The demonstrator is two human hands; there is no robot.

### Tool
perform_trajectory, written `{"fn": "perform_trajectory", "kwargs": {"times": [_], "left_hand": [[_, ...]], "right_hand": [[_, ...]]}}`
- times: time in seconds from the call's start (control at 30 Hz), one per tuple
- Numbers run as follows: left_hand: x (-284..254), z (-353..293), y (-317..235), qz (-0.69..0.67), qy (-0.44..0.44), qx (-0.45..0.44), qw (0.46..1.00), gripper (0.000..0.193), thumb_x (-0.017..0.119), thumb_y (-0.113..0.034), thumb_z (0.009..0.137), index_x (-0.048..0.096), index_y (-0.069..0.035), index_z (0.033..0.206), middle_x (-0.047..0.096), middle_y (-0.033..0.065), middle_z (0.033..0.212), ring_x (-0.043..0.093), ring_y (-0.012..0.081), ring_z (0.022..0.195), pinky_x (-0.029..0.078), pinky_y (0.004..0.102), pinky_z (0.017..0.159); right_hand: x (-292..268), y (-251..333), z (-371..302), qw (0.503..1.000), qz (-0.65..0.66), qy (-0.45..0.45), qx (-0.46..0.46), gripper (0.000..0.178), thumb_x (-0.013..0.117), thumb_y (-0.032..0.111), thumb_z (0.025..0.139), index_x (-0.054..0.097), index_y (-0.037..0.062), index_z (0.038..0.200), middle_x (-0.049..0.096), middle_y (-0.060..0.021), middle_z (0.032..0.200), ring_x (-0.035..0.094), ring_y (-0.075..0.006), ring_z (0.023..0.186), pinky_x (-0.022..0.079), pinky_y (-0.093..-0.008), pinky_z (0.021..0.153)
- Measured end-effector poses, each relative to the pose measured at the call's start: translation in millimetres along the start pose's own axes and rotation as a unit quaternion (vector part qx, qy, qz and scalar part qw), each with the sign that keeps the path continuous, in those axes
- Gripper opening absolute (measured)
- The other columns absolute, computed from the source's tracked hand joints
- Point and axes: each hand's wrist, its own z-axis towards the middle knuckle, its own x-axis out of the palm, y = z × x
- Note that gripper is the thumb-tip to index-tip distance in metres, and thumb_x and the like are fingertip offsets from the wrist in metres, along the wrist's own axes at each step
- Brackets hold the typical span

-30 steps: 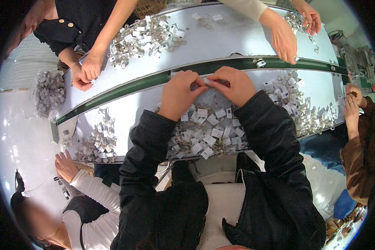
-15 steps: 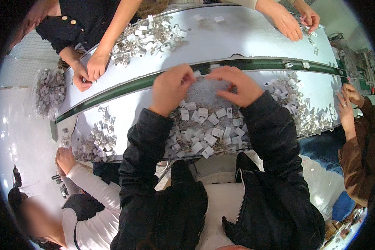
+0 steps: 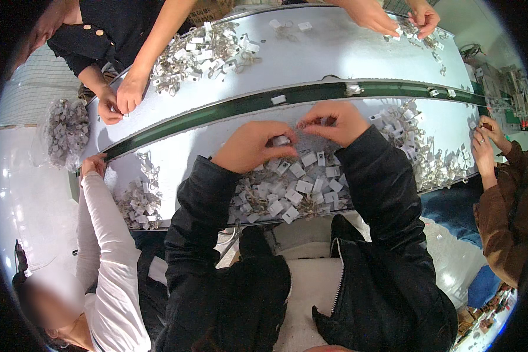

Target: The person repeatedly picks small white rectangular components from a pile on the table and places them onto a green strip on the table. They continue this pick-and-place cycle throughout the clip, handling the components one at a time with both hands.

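Note:
My left hand [image 3: 257,144] is curled above the work surface, with a small white rectangular tag [image 3: 281,141] held between its thumb and fingers. Facing it, my right hand [image 3: 336,124] is closed in a pinch near the left fingertips. What sits in that pinch is too small to make out. Below both hands lies a loose pile of white tags with metal rings [image 3: 297,186], partly covered by the left hand.
A green conveyor belt [image 3: 229,111] crosses beyond my hands, carrying a white tag [image 3: 278,100] and several other pieces. More tag piles [image 3: 138,202] lie on both sides. Co-workers' hands [image 3: 134,92] work across the belt, at far right and at left. A clear bag of tags [image 3: 67,132] stands far left.
My left hand has moved down and nearer with a tag; my right fingers have come together. Pieces on the belt have shifted right. The left co-worker's arm now reaches toward the belt's end.

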Motion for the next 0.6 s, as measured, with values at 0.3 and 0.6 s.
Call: {"fn": "perform_trajectory", "kwargs": {"times": [0.3, 0.6], "left_hand": [[9, 3, 4, 0.065, -0.197, -0.01, 0.978, 0.023, 0.073, -0.011, 0.092, 0.067, -0.006, 0.114, 0.068, 0.0116, 0.11, 0.069, 0.0295, 0.095, 0.056, 0.037, 0.081], [21, 11, -5, 0.013, -0.196, -0.041, 0.98, 0.027, 0.078, -0.011, 0.082, 0.065, -0.004, 0.105, 0.06, 0.0116, 0.1, 0.065, 0.0334, 0.093, 0.054, 0.0429, 0.078]], "right_hand": [[12, -2, 9, 0.981, -0.125, -0.133, 0.071, 0.013, 0.077, 0.009, 0.087, 0.076, 0.004, 0.099, 0.074, -0.0079, 0.091, 0.07, -0.0172, 0.077, 0.056, -0.0293, 0.072], [26, -3, 11, 0.975, -0.208, -0.07, -0.046, 0.023, 0.072, 0.007, 0.088, 0.067, 0.006, 0.11, 0.071, -0.011, 0.092, 0.072, -0.0295, 0.089, 0.057, -0.0382, 0.074]]}}
